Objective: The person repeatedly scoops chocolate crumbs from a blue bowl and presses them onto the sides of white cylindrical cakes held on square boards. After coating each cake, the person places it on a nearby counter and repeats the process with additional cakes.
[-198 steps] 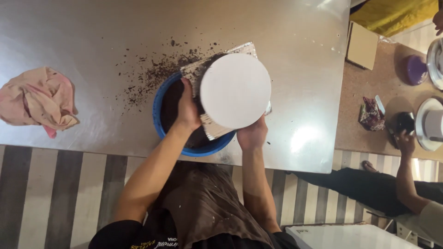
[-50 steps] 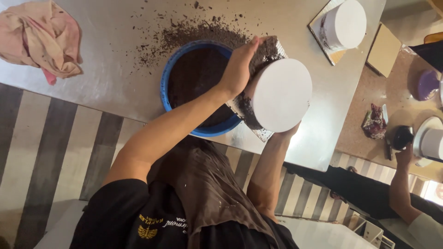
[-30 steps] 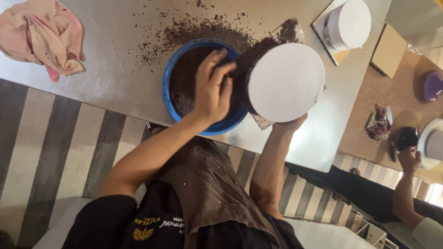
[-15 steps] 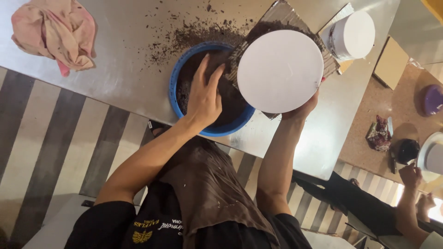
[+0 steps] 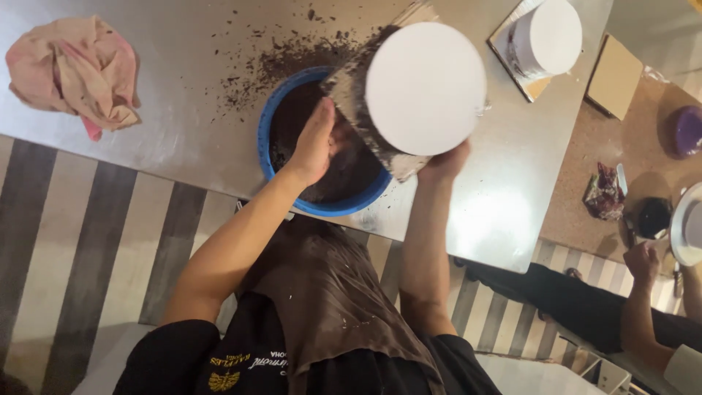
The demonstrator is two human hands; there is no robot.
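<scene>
Steel tabletop (image 5: pixel 183 110) fills the upper part of my view, with a striped floor (image 5: pixel 80 241) below it and a brown counter (image 5: pixel 643 146) off at three o'clock. I see my left hand (image 5: pixel 316 143) reaching down into the blue bowl (image 5: pixel 272 124) near the centre; the fingers lie together and slightly curled against the dark crumbs (image 5: pixel 351 172) inside, though I cannot tell whether they grasp any. My right hand (image 5: pixel 446 162) sits at about four o'clock of the bowl, palm up under the board (image 5: pixel 398 162) that carries the white cake (image 5: pixel 426 88), propping it tilted over the bowl's far rim with its flat white top turned to the camera. The cake's side nearest the bowl is coated dark with crumbs. Loose crumbs (image 5: pixel 270 58) are scattered across the table at eleven to twelve o'clock of the bowl. A pink cloth (image 5: pixel 73 73) lies crumpled well apart at nine o'clock. A second white cake (image 5: pixel 545 36) stands on its own board at one o'clock. Another person's hand (image 5: pixel 642 262) shows at the lower right, near a dark cup (image 5: pixel 653 217).
</scene>
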